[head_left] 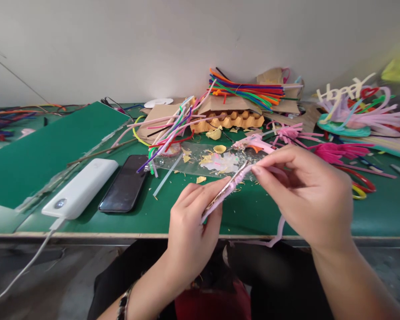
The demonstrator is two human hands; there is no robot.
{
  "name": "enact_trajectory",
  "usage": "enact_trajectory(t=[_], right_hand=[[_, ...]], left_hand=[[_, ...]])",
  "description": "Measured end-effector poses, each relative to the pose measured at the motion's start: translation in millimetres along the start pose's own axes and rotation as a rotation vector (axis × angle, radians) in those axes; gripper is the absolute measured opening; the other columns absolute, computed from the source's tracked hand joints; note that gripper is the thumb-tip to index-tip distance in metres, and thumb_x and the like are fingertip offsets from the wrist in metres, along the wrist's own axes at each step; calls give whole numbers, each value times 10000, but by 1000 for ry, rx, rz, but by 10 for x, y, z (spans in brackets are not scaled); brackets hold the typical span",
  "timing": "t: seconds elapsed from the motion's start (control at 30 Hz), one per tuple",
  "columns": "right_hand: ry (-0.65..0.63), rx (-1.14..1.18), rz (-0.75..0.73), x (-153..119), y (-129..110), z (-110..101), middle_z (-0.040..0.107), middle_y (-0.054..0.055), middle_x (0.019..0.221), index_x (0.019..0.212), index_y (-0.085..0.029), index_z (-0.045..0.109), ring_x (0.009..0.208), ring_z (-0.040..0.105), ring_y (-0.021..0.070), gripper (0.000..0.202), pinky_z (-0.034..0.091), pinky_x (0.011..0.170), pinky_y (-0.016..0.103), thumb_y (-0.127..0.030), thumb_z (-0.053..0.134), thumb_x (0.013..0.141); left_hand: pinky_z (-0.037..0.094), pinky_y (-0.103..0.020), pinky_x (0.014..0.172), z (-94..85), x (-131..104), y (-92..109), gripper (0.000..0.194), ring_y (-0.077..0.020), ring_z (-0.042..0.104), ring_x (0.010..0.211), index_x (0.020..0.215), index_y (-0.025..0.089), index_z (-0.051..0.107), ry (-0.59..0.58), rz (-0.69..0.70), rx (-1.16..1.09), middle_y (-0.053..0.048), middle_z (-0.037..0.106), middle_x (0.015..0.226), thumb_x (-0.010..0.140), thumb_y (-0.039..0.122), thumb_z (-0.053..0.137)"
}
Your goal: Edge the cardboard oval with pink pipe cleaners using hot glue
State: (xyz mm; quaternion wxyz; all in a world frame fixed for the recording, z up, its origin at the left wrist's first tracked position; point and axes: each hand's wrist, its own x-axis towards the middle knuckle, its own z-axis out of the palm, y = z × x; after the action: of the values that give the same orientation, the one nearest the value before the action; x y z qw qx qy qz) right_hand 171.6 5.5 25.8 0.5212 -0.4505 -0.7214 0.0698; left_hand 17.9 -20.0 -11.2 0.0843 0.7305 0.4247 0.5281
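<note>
My left hand (192, 220) is closed on a thin piece of corrugated cardboard (222, 194), seen nearly edge-on above the table's front edge. Pale pink pipe cleaner runs along the cardboard's edge. My right hand (315, 195) pinches the pink pipe cleaner (280, 229) between thumb and forefinger at the cardboard's far tip, and its loose tail hangs below toward my lap. Just beyond the hands lies a pink glue gun (257, 143). Near it, hardened whitish glue (220, 162) and yellowish scraps cover a clear plastic sheet (173, 163).
A white power bank (82, 186) with a cable and a black phone (124, 184) lie at left. Pipe cleaner bundles (246, 91), an egg carton (231, 121) and loose pipe cleaners (173, 129) fill the back. Pipe cleaner decorations (356, 115) stand at right.
</note>
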Motion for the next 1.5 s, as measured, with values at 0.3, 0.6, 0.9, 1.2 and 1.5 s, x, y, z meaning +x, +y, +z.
enact_trajectory(t=[0.3, 0.6, 0.9, 1.2, 1.5], right_hand=[[25, 42, 76, 9, 28, 33, 540, -47, 606, 674, -195, 541, 515, 493, 52, 77, 435, 476, 178, -154, 600, 703], [9, 66, 86, 15, 60, 66, 565, -25, 711, 803, -195, 592, 540, 489, 51, 101, 457, 485, 182, -161, 578, 709], [-53, 50, 73, 48, 47, 30, 563, -23, 691, 756, -195, 639, 559, 507, 52, 84, 430, 492, 165, -156, 574, 721], [-134, 106, 119, 97, 14, 15, 581, -31, 676, 694, -182, 582, 584, 533, 56, 66, 438, 514, 152, -119, 561, 696], [-155, 21, 58, 105, -37, 22, 567, -18, 695, 665, -180, 556, 632, 516, 79, 71, 413, 542, 191, -130, 534, 710]], left_hand=[[485, -242, 623, -17, 12, -7, 224, -122, 580, 671, 927, 177, 610, 7, 3, 1, -23, 680, 780, 798, 40, 490], [488, -246, 612, -22, 9, 3, 237, -127, 577, 655, 935, 185, 623, -4, 2, 5, -21, 687, 778, 802, 50, 482], [484, -225, 604, -26, 32, -9, 216, -111, 568, 632, 909, 158, 629, -9, -25, -74, -18, 677, 742, 782, 43, 497], [509, -220, 609, -81, 96, -53, 191, -119, 606, 647, 889, 152, 647, -65, -122, -111, -18, 699, 779, 760, 82, 525], [518, -229, 692, -153, 155, -42, 195, -133, 632, 727, 919, 163, 607, 14, -106, 30, -17, 691, 857, 726, 183, 583]])
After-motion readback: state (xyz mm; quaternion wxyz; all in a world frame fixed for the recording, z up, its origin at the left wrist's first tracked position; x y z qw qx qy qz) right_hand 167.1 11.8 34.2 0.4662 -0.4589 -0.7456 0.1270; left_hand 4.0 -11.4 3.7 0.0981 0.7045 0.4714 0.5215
